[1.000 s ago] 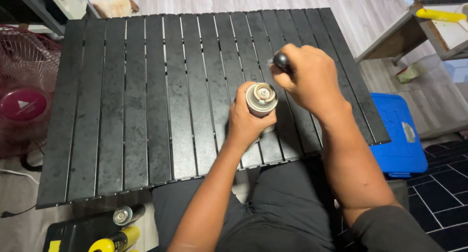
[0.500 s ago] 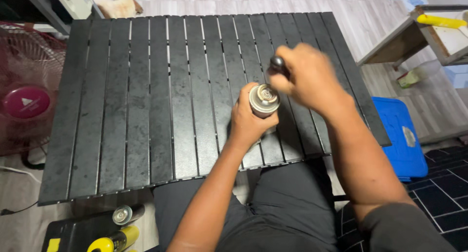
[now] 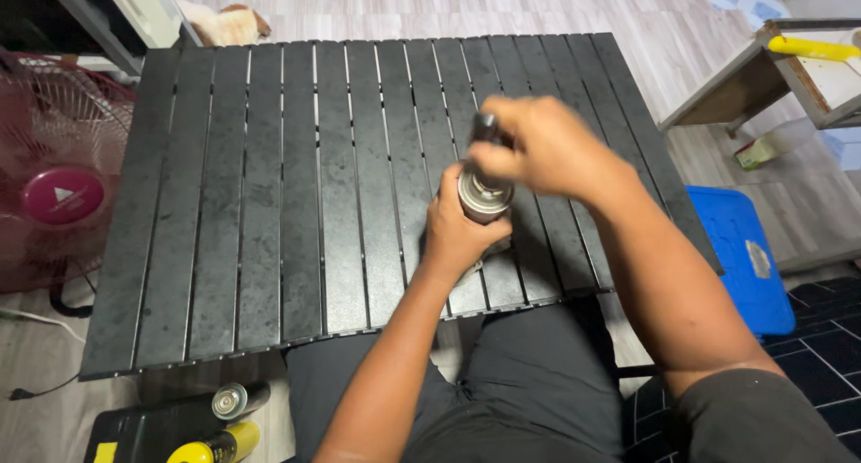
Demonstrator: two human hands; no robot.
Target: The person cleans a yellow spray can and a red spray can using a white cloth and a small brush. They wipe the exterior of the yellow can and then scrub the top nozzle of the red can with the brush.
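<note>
Right hand (image 3: 538, 149), gripping a black cap (image 3: 485, 128), moved over the left-held can (image 3: 484, 199).

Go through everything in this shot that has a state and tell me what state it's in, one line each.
Metal can: upright on the slatted table, gripped around its body.
Left hand: closed around the can.
Right hand: closed on a dark tool, held over the can's top.
Pink fan: too unclear to tell if running.
Blue bin: lid on.
Yellow-capped can: lying on the floor.
</note>
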